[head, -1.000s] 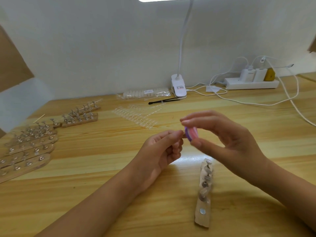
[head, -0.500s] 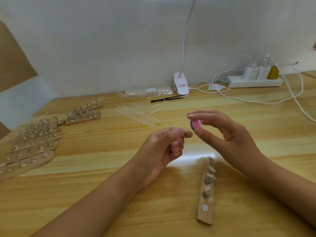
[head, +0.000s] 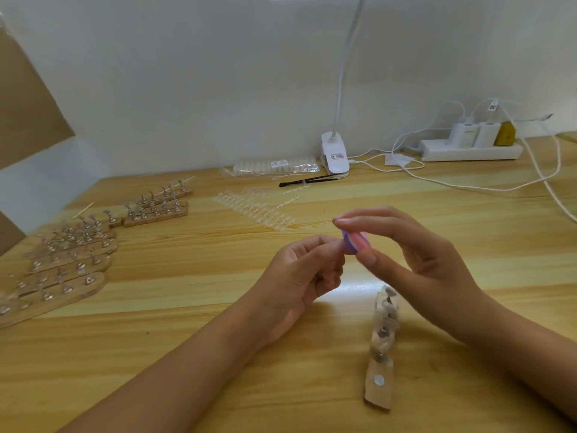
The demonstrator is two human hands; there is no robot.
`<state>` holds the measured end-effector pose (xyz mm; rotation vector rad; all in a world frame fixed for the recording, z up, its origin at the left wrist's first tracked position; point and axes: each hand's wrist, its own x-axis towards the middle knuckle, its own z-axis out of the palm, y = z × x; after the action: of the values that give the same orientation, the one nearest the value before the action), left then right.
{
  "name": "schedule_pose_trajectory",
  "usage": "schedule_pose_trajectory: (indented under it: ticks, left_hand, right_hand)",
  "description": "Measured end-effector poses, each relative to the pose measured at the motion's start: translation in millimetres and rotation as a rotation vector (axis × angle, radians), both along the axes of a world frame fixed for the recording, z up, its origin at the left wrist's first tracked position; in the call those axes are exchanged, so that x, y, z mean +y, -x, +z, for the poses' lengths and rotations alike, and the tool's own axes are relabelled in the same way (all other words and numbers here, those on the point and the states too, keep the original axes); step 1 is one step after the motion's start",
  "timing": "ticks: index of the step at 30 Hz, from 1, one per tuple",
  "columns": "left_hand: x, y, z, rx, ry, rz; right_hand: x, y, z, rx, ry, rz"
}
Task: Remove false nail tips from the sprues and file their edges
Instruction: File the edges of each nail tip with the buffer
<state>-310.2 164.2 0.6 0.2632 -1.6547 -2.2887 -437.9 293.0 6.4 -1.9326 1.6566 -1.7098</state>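
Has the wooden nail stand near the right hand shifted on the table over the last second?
No. The wooden nail stand lies at the same angle and offset below the lamp clip.

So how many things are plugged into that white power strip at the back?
3, in a row on the power strip: a white adapter on the left, a second white adapter beside it, and a yellow plug on the right. None looks hidden.

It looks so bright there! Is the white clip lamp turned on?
On. The clip lamp glows bright white at the picture's top edge, and a shiny patch lights the table beneath.
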Motion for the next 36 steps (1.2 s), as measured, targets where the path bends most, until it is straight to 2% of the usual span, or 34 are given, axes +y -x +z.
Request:
schedule_pose_trajectory:
  ticks: [3, 6, 8, 10, 12, 14, 16, 19, 21, 24, 27, 29, 32, 36]
  left_hand:
    - [-2, 0, 0, -0.031, 0.085, 0.045]
    - [-3, 1, -1, -0.016, 0.125, 0.063]
    - [-2, -1, 0, -0.003, 0.142, 0.054]
    - [-2, -1, 1, -0.008, 0.149, 0.057]
    - [-4, -1, 0, -0.004, 0.138, 0.071]
    - [-3, 0, 0, 0.008, 0.147, 0.066]
    - [-2, -1, 0, 0.013, 0.16, 0.055]
    - [-2, -1, 0, -0.014, 0.184, 0.074]
    - [-3, 0, -1, -0.005, 0.177, 0.077]
    - [-2, -1, -1, 0.015, 0.15, 0.058]
    - [-3, 0, -1, -0.005, 0.127, 0.07]
    - [-3, 1, -2, -0.005, 0.099, 0.062]
    - [-1, 1, -1, -0.004, 0.038, 0.025]
    - [-2, 0, 2, -0.033, -0.029, -0.026]
  right_hand:
    - [1, 8, -1, -0.116, -0.052, -0.092]
    - [2, 1, 0, -0.01, 0.015, -0.024]
    - [0, 2, -2, 0.037, -0.015, -0.011]
    - [-1, 7, -5, -0.03, -0.06, -0.079]
    - [-1, 10, -2, -0.102, -0.024, -0.094]
    - [0, 3, -2, -0.031, 0.028, -0.035]
    - [-2, 3, -2, 0.023, -0.017, -0.012]
    - [-1, 10, -3, -0.081, -0.1, -0.089]
    - [2, 8, 0, -0.093, -0.044, -0.058]
    - [0, 2, 0, 0.033, -0.017, -0.007]
    - [0, 8, 0, -0.067, -0.056, -0.094]
    - [2, 7, 2, -0.109, -0.013, -0.061]
    - [0, 1, 1, 0.028, 0.005, -0.012]
    - [1, 2, 5, 0.031, 0.083, -0.086]
